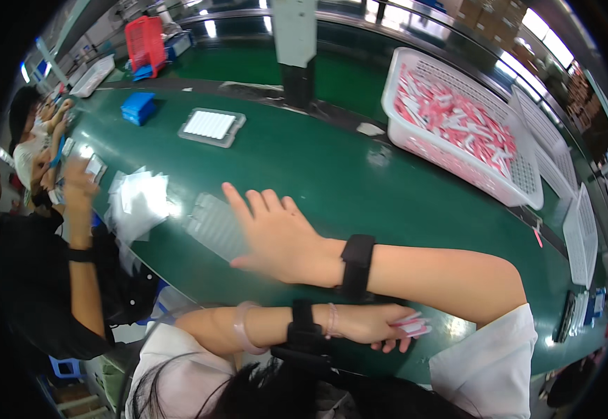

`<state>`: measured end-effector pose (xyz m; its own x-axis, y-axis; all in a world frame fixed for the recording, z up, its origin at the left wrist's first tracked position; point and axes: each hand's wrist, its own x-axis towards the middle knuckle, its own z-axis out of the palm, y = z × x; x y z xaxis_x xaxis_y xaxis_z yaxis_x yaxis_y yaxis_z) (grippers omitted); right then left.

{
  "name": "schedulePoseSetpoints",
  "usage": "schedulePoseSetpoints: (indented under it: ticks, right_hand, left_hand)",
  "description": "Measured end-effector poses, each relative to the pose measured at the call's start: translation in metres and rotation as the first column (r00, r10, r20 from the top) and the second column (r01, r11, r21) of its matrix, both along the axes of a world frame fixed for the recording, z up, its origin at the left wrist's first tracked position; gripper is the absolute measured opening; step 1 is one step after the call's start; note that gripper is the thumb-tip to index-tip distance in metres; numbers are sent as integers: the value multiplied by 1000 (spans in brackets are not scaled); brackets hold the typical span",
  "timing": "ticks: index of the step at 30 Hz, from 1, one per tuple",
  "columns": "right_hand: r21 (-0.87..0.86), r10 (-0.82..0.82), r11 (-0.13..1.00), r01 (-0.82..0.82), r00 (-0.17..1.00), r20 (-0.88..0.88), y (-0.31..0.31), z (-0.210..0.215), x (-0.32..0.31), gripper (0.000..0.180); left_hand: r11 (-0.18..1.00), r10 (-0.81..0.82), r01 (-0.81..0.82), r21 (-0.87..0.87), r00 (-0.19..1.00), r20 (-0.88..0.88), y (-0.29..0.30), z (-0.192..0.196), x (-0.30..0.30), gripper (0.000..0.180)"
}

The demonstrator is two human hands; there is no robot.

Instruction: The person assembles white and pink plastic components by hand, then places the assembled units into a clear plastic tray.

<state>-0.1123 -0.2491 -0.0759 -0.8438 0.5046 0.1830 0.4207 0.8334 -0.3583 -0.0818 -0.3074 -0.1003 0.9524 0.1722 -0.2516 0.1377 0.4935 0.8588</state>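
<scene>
My forearms cross over the green table. My left hand, reaching to the right, is closed around several slim pink-and-white plastic sticks; their ends poke out past the fingers. Above it, my right hand reaches to the left with its fingers spread and nothing in them. Beside those fingers lies a clear ribbed plastic tray, partly covered by the hand and a little blurred. I cannot tell whether the hand touches it.
A white basket of pink-and-white sticks stands at the far right. Toward the left are a stack of clear sheets, a tray with white strips and a blue box. A co-worker's raised hand is at the left.
</scene>
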Motion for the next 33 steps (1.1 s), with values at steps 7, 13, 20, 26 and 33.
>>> schedulePoseSetpoints:
  ticks: [7, 13, 20, 26, 33]
  right_hand:
    - [267, -232, 928, 260, 963, -135, -29, -32, -24, 83]
    - [52, -21, 999, 16, 996, 87, 11, -3, 56, 78]
    - [-130, -232, 963, 235, 972, 38, 27, 11, 217, 80]
    - [-151, -303, 934, 323, 942, 142, -28, 29, 268, 62]
    - [-830, -719, 524, 191, 623, -310, -60, 29, 223, 28]
  left_hand:
    - [987, -95, 102, 126, 994, -60, -6, 10, 10, 19]
    - [999, 26, -28, -32, 996, -80, -1, 14, 11, 23]
    - [903, 424, -422, -85, 906, 5, 7, 18, 6, 21]
    - [856, 516, -516, -41, 857, -9, 9, 26, 5, 15]
    - [847, 532, -532, -14, 847, 17, 7, 25, 7, 20]
